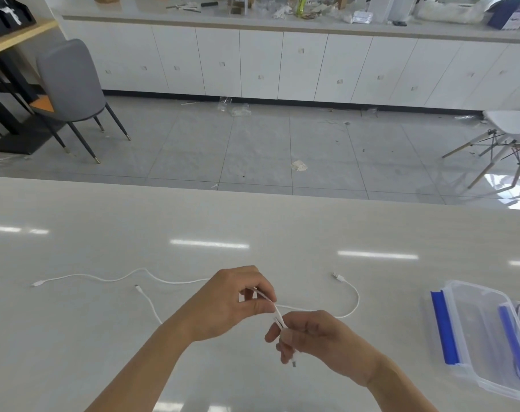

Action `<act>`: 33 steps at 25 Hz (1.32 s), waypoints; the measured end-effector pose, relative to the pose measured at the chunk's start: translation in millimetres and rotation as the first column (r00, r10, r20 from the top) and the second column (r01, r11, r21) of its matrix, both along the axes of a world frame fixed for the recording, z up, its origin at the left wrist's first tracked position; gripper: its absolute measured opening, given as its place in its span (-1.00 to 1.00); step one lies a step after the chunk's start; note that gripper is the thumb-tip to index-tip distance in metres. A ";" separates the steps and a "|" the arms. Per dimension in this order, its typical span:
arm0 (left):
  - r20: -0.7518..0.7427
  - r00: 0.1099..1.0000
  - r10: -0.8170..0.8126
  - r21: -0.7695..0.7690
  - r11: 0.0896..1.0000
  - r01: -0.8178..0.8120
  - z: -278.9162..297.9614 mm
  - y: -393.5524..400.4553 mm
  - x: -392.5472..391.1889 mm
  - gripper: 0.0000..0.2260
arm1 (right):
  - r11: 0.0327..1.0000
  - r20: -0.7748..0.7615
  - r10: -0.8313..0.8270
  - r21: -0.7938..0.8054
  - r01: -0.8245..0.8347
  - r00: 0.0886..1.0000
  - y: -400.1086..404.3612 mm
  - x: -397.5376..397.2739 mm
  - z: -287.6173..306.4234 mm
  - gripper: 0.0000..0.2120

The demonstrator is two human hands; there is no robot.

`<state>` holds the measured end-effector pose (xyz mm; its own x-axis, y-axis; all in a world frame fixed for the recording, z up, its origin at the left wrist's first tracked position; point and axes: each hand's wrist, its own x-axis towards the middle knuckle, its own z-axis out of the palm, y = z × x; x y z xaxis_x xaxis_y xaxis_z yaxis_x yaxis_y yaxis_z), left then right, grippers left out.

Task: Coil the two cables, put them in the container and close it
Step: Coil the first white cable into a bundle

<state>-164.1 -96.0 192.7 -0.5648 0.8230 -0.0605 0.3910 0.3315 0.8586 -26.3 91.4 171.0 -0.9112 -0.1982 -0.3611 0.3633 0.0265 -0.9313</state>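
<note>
Near the bench's (104, 337) front edge, my left hand (232, 304) and right hand (312, 337) both pinch one white USB cable (278, 318). Its free length runs right, curving far to its plug, nearer my right hand. The second cable (104, 279) lies left; the container (472, 337) sits right.

I'm in what looks like an office workroom. Across the tiled floor (252, 150) from my white table (133, 233) runs a long row of white cabinets (252, 60), its countertop (163, 20) crowded with packaging and tools. Left of the cabinets stands a grey chair (71, 81); a white chair (511, 123) sits to their right.
</note>
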 end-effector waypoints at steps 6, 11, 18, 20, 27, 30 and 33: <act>0.294 0.939 0.178 0.116 0.969 -0.220 -43.5 13.3 12.1 -0.88 | 0.947 -0.022 -0.167 -0.281 0.154 0.986 2.9 -5.8 -2.3 -0.70; 0.347 0.907 0.240 -0.002 0.967 -0.255 -68.9 30.6 40.4 -0.71 | 0.824 -0.030 -0.362 -0.478 0.305 0.932 2.7 -19.9 -8.4 -0.67; 0.104 0.987 0.125 -0.203 0.974 -0.102 -68.1 35.9 61.4 -0.76 | 0.678 0.038 -0.628 -0.463 0.571 0.777 7.2 -28.5 -22.1 -0.72; -0.020 0.998 0.054 -0.259 0.964 -0.058 -60.4 34.2 61.8 -0.73 | 0.745 -0.049 -0.643 -0.269 0.610 0.764 6.7 -28.0 -28.3 -0.78; -0.171 0.985 0.028 -0.262 0.962 -0.073 -20.0 19.2 35.6 -0.82 | 0.941 -0.129 -0.241 0.212 0.264 0.962 12.3 -14.1 -37.4 -0.83; -0.162 0.987 -0.006 -0.226 0.974 -0.032 -8.8 11.9 21.1 -0.84 | 0.974 -0.076 -0.103 0.192 0.116 0.992 11.6 -9.3 -29.9 -0.82; -0.093 0.995 -0.041 -0.164 0.986 0.026 -4.2 5.7 11.4 -0.87 | 0.990 -0.017 -0.029 0.134 0.031 0.999 9.0 -6.2 -19.9 -0.77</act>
